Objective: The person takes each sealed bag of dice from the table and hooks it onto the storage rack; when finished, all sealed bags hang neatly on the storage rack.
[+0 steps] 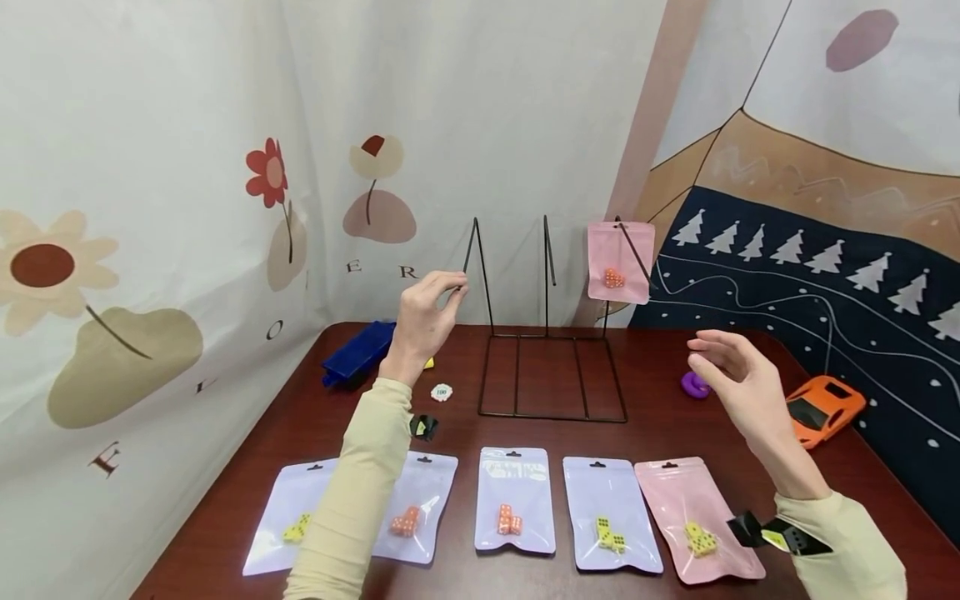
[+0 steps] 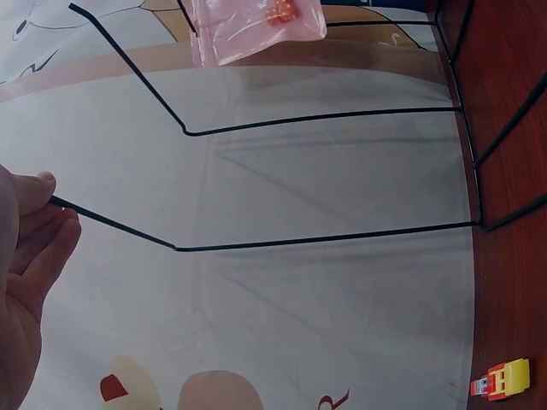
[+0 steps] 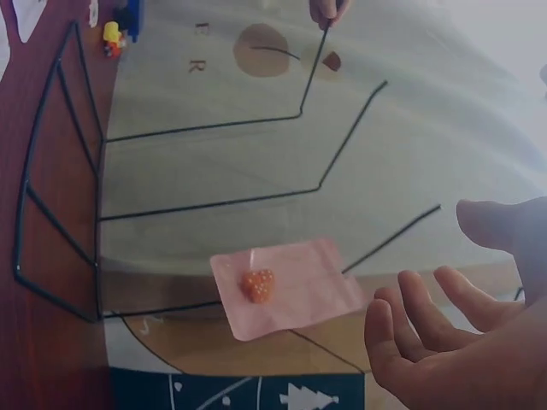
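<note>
A black wire rack (image 1: 555, 417) with three upright arms stands on the table. My left hand (image 1: 423, 321) pinches the free end of its left hook rod (image 2: 120, 226) between thumb and fingers. From the right hook hangs a pink zip pouch (image 1: 627, 242) holding orange dice (image 3: 257, 286); the middle hook (image 2: 137, 77) is bare. My right hand (image 1: 738, 387) hovers to the right of the rack, in front of the hanging pouch, fingers loosely bent with nothing between them.
Along the near edge lie several lilac pouches (image 1: 513, 479) and one pink pouch (image 1: 675, 492), with yellow or orange dice. A blue object (image 1: 358, 353) and white chip (image 1: 442, 392) are at left; a purple ring-like object (image 1: 695, 385) and orange toy car (image 1: 827, 407) at right.
</note>
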Motion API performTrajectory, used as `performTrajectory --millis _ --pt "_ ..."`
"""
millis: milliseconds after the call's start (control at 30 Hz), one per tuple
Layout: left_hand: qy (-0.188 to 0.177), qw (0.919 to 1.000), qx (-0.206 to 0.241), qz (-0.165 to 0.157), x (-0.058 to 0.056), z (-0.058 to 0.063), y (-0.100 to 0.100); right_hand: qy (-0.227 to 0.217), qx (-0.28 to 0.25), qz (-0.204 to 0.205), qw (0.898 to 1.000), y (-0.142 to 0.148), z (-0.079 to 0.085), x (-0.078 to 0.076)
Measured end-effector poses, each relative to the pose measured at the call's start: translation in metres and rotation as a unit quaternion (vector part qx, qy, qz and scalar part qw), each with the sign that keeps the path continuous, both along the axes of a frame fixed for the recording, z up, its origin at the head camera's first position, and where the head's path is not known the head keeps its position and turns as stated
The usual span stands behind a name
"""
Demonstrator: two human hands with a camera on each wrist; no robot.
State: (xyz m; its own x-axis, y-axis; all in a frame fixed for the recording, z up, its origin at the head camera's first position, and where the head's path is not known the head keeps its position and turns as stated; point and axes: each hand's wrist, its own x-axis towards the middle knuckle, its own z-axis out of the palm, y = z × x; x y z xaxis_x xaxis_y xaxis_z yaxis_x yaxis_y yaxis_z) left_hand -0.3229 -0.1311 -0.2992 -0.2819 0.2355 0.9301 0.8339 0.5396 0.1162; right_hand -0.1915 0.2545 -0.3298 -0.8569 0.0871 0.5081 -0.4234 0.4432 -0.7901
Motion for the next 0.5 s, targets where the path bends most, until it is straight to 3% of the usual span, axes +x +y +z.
performTrajectory --millis 500 --pt "-0.007 1.0000 0.001 -0.003 -0.001 0.001 0.000 -0.092 0.053 0.014 0.994 0.028 -0.023 0.037"
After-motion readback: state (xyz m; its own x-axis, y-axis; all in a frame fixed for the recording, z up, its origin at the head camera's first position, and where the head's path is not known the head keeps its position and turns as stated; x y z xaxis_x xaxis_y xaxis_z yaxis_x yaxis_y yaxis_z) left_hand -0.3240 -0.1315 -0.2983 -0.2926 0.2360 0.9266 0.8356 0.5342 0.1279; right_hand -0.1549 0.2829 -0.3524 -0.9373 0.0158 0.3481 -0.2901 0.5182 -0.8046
